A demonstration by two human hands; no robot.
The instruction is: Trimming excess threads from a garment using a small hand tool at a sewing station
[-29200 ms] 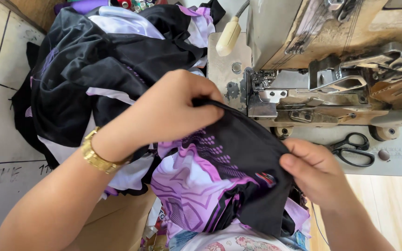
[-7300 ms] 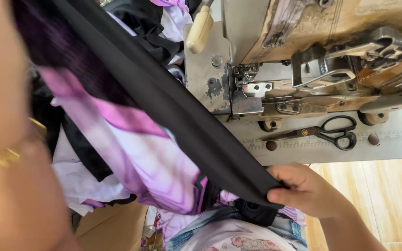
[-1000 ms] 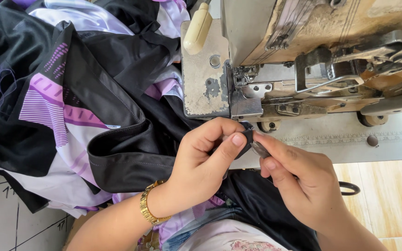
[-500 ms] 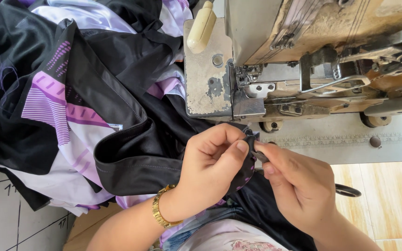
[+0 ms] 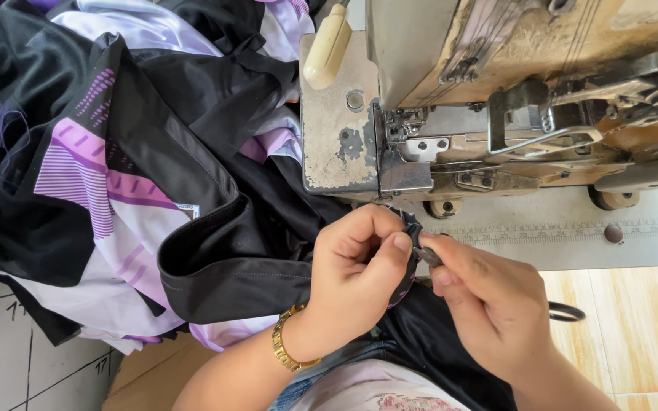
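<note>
Both hands meet at the frame's centre, just below the sewing machine (image 5: pixel 496 129) at 1 o'clock. The left hand (image 5: pixel 359 270) and right hand (image 5: pixel 489 304) each pinch the black fabric edge (image 5: pixel 413 232) between them. A heaped black-and-purple garment (image 5: pixel 131 175) crowds 9 o'clock. A scissor handle (image 5: pixel 566 312) peeks out at 4 o'clock, on open wood.

We look down from a single head camera, close over our own fingers (image 5: pixel 401 243), facing the sewing machine (image 5: pixel 496 114) just beyond them; cloth (image 5: pixel 154 175) spreads to their left, floor shows below.
</note>
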